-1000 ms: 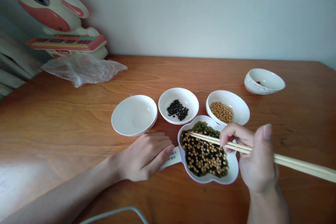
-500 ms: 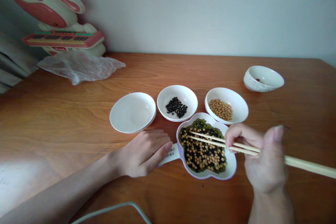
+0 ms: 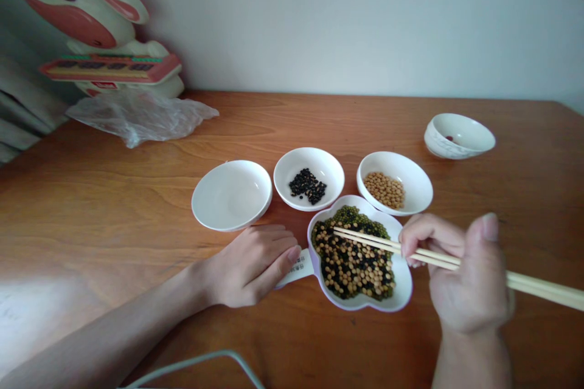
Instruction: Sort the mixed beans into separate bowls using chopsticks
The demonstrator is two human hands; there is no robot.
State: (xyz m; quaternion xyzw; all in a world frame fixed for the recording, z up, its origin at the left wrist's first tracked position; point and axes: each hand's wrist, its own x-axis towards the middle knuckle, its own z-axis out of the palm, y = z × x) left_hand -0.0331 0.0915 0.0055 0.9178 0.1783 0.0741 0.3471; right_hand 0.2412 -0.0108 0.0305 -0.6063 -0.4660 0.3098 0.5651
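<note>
My right hand (image 3: 469,279) grips a pair of wooden chopsticks (image 3: 383,244). Their tips are close together over the beans in a white, purple-edged, flower-shaped dish (image 3: 402,282); whether a bean sits between them I cannot tell. Yellow, black and green beans (image 3: 353,258) lie mixed in this dish. My left hand (image 3: 255,264) is closed over the dish's labelled handle (image 3: 298,267). Behind the dish stand a white bowl with black beans (image 3: 306,185), another with yellow beans (image 3: 384,189), and an empty white bowl (image 3: 232,194) at the left.
A patterned bowl (image 3: 458,137) with something small and reddish inside stands at the back right. At the back left are a crumpled clear plastic bag (image 3: 146,118) and a dog-shaped toy with a keyboard (image 3: 114,68). A pale cable (image 3: 196,363) crosses the front edge.
The chopstick tips have closed toward each other and shifted slightly right. My right hand has moved a little to the right. My left hand stays on the handle.
</note>
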